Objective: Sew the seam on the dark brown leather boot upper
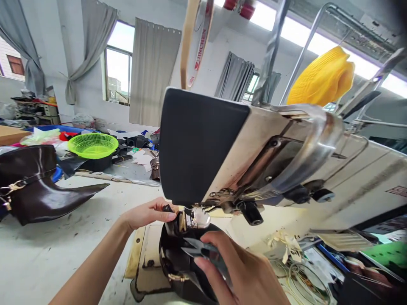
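Note:
A dark brown leather boot upper (pixel 173 254) with gold-coloured buckle hardware sits under the head of the sewing machine (pixel 203 148), around its needle area. My left hand (pixel 148 215) is closed, its thumb and fingers pinching a dark strap end of the upper just left of the presser foot. In my right hand (pixel 238 264) I hold thread snips (pixel 197 248), their pointed blades apart and aimed left over the upper. Part of the upper is hidden behind my right hand and the snips.
A finished-looking dark brown boot (pixel 38 184) lies on the white table (pixel 104 237) at left. Behind it are a lime-green basket (pixel 93 146) and leather scraps. A yellow cloth-like bundle (pixel 321 78) is above the machine. Tangled cords (pixel 307 279) lie at lower right.

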`<state>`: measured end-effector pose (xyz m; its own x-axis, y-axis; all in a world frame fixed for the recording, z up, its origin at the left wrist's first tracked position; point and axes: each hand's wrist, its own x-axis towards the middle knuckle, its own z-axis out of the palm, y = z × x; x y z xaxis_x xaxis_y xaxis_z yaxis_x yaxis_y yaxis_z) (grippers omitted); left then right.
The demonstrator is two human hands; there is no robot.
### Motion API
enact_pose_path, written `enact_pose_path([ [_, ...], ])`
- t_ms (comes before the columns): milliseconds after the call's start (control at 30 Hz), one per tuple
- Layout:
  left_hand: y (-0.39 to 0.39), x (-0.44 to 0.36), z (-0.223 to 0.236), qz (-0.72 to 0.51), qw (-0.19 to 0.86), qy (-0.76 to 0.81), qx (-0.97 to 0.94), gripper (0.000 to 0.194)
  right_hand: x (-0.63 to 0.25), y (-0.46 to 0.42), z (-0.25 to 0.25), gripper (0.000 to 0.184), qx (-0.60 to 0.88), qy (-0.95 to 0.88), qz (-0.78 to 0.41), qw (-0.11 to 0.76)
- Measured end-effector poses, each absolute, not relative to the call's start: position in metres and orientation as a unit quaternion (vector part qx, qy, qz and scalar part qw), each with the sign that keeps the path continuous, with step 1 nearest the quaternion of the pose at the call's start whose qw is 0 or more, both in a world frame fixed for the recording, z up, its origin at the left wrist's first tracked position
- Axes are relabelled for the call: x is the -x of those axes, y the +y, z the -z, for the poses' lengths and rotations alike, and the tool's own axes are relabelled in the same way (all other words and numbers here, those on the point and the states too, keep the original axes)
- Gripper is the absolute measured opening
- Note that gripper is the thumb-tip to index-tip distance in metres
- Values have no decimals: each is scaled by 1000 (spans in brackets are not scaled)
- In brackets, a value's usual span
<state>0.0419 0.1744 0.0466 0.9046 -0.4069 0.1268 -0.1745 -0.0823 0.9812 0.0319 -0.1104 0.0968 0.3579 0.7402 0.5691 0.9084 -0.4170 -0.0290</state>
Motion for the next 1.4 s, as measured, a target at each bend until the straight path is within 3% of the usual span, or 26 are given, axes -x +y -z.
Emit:
enact_pose_path([
  [67,171,-39,-49,85,655,-205,-722,43,-35,-91,-103,11,801,-519,262,145],
  [433,162,-41,-58,85,676,-185,-708,44,-41,-77,-113,16,772,-555,308,32],
  [633,160,-40,-60,83,675,-182,-710,46,-41,-77,-110,25,760,-547,343,75],
  [767,160,-40,-60,85,671,-183,-713,47,-42,-86,-114,15,778,-539,304,107],
  [933,159,-39,-61,92,666,-195,-714,47,-44,-86,-116,16,768,-567,291,57],
  [1100,165,-36,-67,96,658,-229,-711,38,-49,-89,-118,16,768,-560,301,76],
  [1300,171,-36,-67,99,666,-250,-696,28,-51,-87,-130,17,744,-577,336,-2],
  [1400,170,-36,-63,85,674,-248,-691,33,-48,-76,-135,22,737,-593,323,-35],
])
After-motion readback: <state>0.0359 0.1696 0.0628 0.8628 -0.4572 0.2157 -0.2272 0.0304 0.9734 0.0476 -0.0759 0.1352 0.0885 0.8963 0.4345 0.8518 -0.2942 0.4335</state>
